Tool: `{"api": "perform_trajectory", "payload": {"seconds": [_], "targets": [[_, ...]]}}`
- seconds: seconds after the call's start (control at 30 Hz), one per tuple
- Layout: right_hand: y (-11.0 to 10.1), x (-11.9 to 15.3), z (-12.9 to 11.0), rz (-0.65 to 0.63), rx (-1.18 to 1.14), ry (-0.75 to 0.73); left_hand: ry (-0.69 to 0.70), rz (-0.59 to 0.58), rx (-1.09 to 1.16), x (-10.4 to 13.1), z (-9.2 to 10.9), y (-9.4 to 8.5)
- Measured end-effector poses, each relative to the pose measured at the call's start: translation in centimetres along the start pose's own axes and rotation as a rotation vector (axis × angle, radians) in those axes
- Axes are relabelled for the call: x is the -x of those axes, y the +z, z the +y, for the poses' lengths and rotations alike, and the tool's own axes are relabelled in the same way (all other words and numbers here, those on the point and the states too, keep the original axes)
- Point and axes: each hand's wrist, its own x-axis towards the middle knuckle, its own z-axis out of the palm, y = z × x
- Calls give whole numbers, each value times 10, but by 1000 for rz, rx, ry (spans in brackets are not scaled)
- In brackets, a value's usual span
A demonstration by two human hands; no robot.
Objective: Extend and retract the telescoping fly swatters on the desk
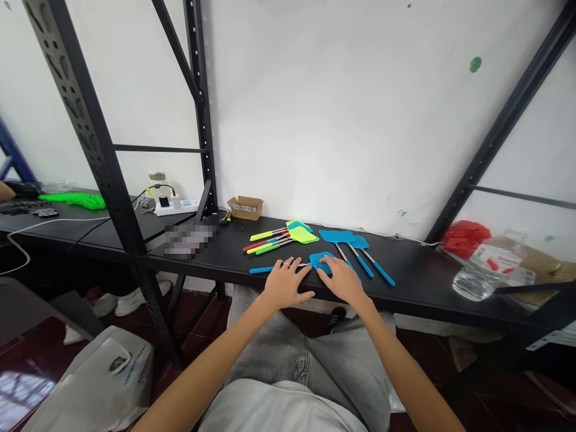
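A blue fly swatter (318, 260) lies sideways near the front edge of the black shelf table (225, 259). My left hand (284, 285) rests over its shaft, fingers spread and thumb apart, with the blue handle sticking out to the left. At the head end is my right hand (342, 279), its fingers stretched out and touching the blue mesh. Just beyond lie several fly swatters with yellow, red and green handles, among them one with a yellow head (303, 234). To the right, several blue fly swatters (344, 237) are fanned out, handles toward me.
A small open cardboard box (245, 207) stands by the wall. On the right are a large clear plastic bottle (488, 267) and a red plastic bag (465, 239). Black metal posts (200, 102) frame the table. A white power strip (177, 207) sits to the left.
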Motion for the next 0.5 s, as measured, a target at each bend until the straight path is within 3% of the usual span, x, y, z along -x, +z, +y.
{"api": "perform_trajectory", "payload": {"seconds": [0.5], "targets": [[-1, 0, 1, -12, 2, 2, -1, 3, 9, 0, 0, 0]]}}
